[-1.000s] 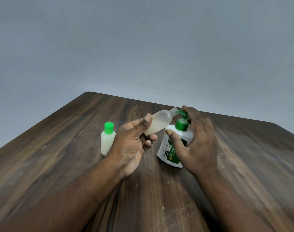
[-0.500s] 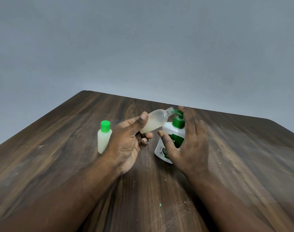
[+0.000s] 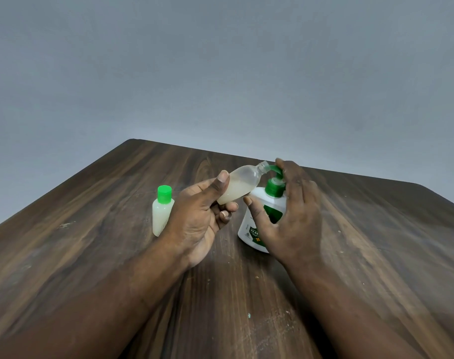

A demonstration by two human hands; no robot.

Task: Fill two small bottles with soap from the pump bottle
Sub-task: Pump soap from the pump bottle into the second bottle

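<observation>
A person's left hand held an uncapped small bottle above a dark wooden table, thumb on top and fingers curled beneath its lower half. The bottle was tilted, its open neck right at the green nozzle of a white pump bottle that stood on the table. Pale soap lay in the bottle's lower part.

The right hand clasped the pump bottle, with the thumb on its front shoulder and the fingers draped over the pump head.

The tilted bottle looked like thin, translucent plastic. It was probably light and somewhat squeezable, so a firm pinch could push soap back out. Any soap on its wall would likely make it slick. The lower body, well clear of the threaded neck, seemed the best place to hold it. The pump bottle appeared stiffer and heavier, and seemed best steadied at the shoulder while the head was pressed.

There were two small bottles and one pump bottle. The second small bottle, wearing a green cap, stood upright just beside the left wrist and looked nearly full. Only that one cap was visible.
</observation>
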